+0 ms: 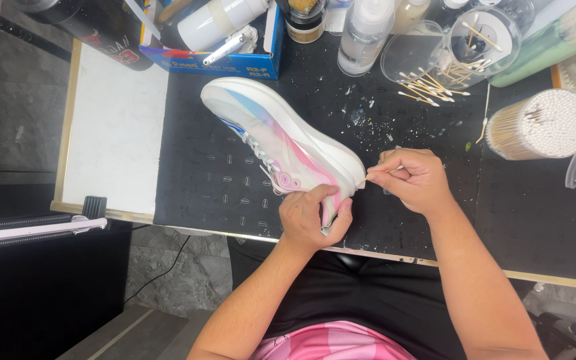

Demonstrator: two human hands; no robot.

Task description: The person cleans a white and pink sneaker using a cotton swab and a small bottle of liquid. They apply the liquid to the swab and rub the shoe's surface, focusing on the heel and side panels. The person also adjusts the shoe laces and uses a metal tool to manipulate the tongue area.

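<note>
A white sneaker (271, 127) with pink and blue panels lies on its side on the black mat (208, 173), toe pointing to the far left. My left hand (313, 217) grips its heel end from below, thumb against the sole. My right hand (413, 179) is closed around a thin cotton swab (372, 176), whose tip touches the sole edge at the heel.
A round tub of cotton swabs (543, 125) stands at the right. Loose swabs (428, 87) spill from a tipped clear container (435, 50). Bottles (365, 33) and a blue box (218, 63) line the back. A white board (116, 130) lies left of the mat.
</note>
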